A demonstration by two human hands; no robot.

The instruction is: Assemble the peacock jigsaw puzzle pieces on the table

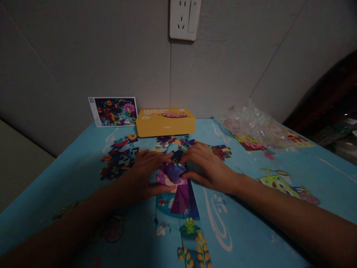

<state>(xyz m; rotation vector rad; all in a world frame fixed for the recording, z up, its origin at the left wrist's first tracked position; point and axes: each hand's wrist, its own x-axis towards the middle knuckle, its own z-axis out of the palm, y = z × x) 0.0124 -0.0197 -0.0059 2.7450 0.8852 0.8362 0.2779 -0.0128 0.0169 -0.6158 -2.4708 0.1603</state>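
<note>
A partly joined jigsaw strip (184, 201) runs down the middle of the table, showing a purple shape, a frog and orange plants. Over its upper end, my left hand (147, 173) is spread, thumb apart from the fingers, fingertips close to a dark puzzle piece. From the other side my right hand (205, 165) has curled fingers and thumb at the edge of a dark blue puzzle piece (175, 172). Loose puzzle pieces (118, 160) lie piled left of my left hand. More joined pieces (221, 150) lie beyond my right hand.
A yellow puzzle box (166, 124) stands by the wall, beside a propped picture card (115, 111). Clear plastic wrapping (253, 124) covers colourful cards at the back right. The blue tablecloth (242, 230) has printed cartoon figures. A wall socket (184, 20) is above.
</note>
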